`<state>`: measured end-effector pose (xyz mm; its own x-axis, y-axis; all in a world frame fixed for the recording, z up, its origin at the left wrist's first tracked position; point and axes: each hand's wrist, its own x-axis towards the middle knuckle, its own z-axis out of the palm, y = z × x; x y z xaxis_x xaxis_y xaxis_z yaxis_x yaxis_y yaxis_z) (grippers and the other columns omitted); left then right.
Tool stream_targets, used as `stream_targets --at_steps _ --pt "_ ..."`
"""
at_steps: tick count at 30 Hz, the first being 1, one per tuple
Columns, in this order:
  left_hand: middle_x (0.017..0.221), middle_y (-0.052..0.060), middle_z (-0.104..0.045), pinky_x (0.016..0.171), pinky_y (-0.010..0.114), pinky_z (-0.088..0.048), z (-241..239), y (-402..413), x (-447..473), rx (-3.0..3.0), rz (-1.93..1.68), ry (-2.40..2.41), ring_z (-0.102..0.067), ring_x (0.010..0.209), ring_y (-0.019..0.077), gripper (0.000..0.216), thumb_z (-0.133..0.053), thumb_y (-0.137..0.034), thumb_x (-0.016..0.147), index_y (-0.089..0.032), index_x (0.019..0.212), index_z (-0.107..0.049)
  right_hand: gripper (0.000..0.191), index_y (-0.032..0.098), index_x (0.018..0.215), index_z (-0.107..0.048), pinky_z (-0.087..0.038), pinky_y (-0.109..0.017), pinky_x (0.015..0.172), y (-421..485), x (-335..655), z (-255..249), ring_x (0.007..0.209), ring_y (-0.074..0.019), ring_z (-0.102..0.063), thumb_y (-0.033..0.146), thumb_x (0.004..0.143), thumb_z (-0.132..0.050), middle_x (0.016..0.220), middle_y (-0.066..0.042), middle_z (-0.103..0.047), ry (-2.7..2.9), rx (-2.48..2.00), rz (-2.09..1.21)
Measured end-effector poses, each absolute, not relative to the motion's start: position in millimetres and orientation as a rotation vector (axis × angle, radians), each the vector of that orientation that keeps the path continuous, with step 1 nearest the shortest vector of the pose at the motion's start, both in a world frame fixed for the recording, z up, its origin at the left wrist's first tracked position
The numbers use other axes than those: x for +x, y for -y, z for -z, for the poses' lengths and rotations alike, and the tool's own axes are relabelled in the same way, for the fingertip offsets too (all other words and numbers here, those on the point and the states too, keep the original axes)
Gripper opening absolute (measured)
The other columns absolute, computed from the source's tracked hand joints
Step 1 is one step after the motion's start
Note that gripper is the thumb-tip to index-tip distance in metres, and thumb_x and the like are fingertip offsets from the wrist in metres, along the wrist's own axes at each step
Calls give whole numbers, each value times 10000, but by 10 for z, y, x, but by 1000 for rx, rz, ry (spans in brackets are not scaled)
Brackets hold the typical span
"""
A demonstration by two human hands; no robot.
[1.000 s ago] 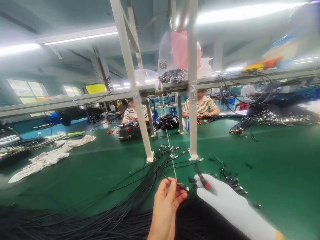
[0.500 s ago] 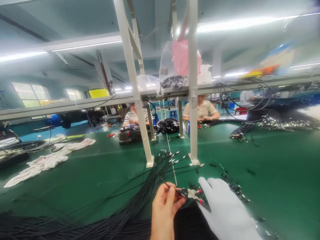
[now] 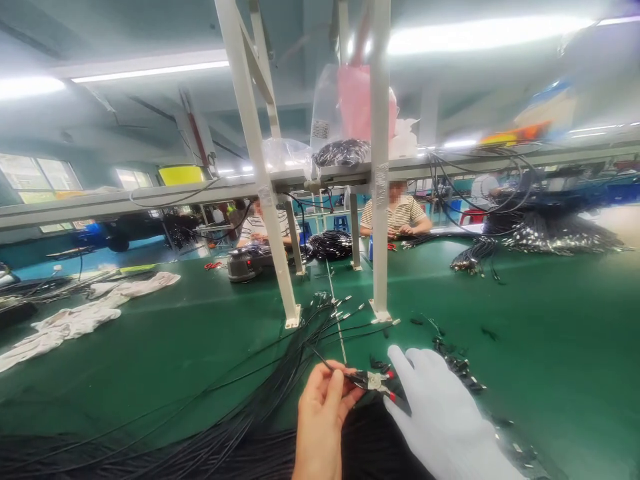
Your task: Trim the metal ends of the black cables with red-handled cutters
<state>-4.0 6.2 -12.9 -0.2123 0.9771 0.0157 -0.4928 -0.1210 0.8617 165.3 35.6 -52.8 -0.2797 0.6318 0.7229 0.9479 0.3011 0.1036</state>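
Note:
My left hand (image 3: 321,413), bare, pinches a thin black cable (image 3: 321,359) between thumb and fingers. Just right of those fingertips is the metal head of a small pair of cutting pliers (image 3: 375,381) with red handles, its jaws at the cable's end. My right hand (image 3: 440,410), in a white glove, is closed around the plier handles, most of which its palm hides. Whether the jaws touch the cable cannot be made out. A long bundle of black cables (image 3: 273,393) runs past my left hand, with silvery connectors at its far end.
Small black pieces (image 3: 457,367) lie scattered right of the glove. White frame posts (image 3: 381,267) stand on the green table (image 3: 550,320), carrying a shelf. A white cloth (image 3: 85,320) lies left. Beyond, two people in striped tops sit near a grey device (image 3: 245,265) and coiled cables (image 3: 329,245).
The whole view has shifted slightly, so the scene sits a little further left and higher. Both hands keep nearly the same grip on cable and pliers.

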Motion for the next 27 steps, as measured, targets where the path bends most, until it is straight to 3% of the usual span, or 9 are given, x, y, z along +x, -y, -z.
stream_targets --at_steps 10,17,27 --pt "810 68 -733 798 342 -577 54 -37 -54 740 -1589 -929 -687 795 198 341 -857 -424 663 -153 800 -701 412 180 1162 -625 -364 -353 656 -307 1627 470 831 -266 -539 355 792 -669 893 -88 -628 2031 -1536 778" --pt "792 93 -757 789 311 -582 111 -90 -12 670 -1622 -917 -711 799 210 417 -945 -354 507 -120 798 -761 301 215 1094 -658 -323 -334 643 -325 1618 496 776 -236 -529 300 807 -626 831 -67 -633 2005 -1530 790" --pt "822 104 -764 813 317 -562 148 -66 -29 751 -1589 -922 -705 806 204 338 -880 -372 636 -129 806 -715 142 222 933 -666 -275 -316 621 -282 1634 433 722 -211 -513 272 807 -623 754 -38 -599 2064 -1524 706"
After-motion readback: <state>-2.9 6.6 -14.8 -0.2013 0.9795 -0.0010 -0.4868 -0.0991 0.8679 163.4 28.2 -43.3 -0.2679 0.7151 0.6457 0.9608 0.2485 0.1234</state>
